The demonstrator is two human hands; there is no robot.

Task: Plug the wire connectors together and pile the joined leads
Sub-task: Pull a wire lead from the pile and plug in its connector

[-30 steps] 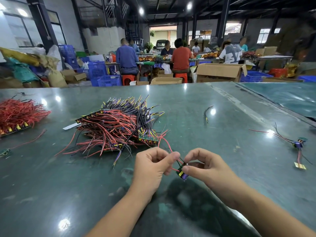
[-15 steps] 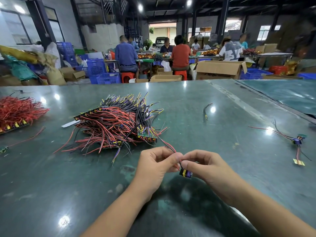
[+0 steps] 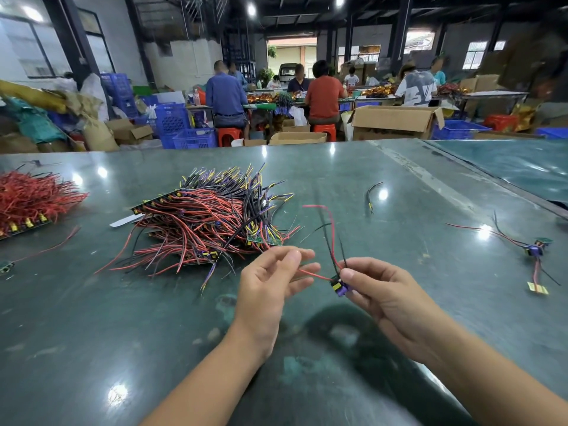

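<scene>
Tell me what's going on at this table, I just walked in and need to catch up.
A person is joining wire connectors by hand. The right hand pinches a small connector with red and black leads rising from it, above the green table. The left hand is beside it, fingers loose, one red lead running across them. A big pile of leads lies behind the hands; another connector set lies off to the right.
</scene>
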